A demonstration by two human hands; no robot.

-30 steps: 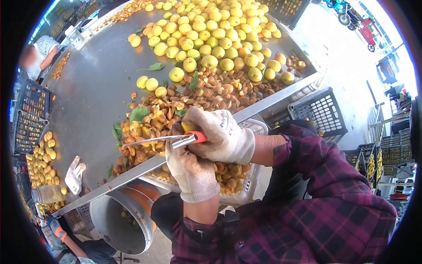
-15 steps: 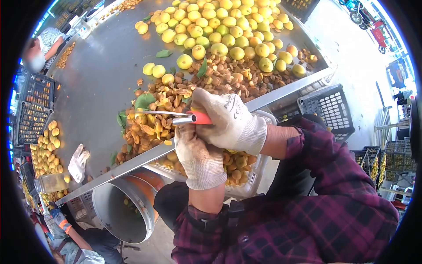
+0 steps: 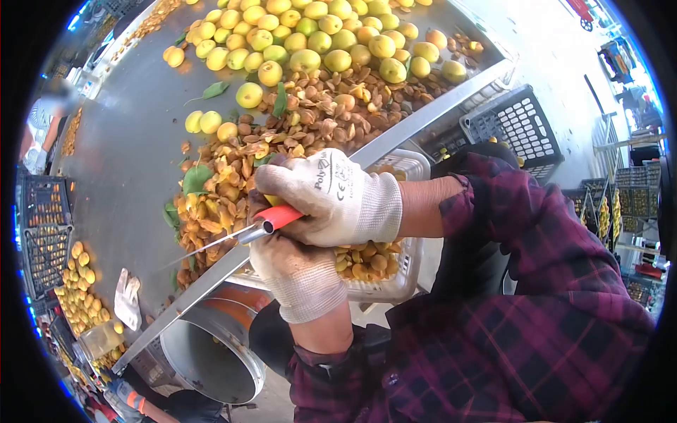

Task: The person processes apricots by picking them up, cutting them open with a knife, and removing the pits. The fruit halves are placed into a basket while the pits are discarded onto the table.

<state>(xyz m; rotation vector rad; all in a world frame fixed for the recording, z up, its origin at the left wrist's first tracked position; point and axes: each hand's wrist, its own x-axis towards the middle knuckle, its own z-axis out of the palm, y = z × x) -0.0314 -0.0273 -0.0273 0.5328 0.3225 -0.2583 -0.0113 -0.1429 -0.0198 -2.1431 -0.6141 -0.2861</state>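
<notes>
My right hand [image 3: 317, 194], in a white knit glove with stained fingers, is closed round the red handle of a knife [image 3: 279, 217]. Its thin metal blade points down and left over the table edge. Just below, my left hand [image 3: 293, 271], gloved too, is closed against the right one; what its fingers hold is hidden. A sliver of yellow fruit shows between the hands. Behind them lies a heap of brown pits and fruit pieces [image 3: 218, 201], with whole yellow fruits [image 3: 303, 42] farther back. Cut fruit [image 3: 367, 262] fills a white basket [image 3: 412, 271] under my hands.
The metal table [image 3: 127, 183] has a raised rim [image 3: 423, 116]. A large bucket [image 3: 211, 359] lies tilted below it. An empty white glove [image 3: 127, 299] and a clear container [image 3: 102, 340] are at the left. Black crates [image 3: 515, 127] stand right. Co-workers sit at the left edge.
Both hands have moved a little left and down, towards the table rim. The blade has swung from nearly level to pointing down-left. The whole view has shifted and turned slightly.
</notes>
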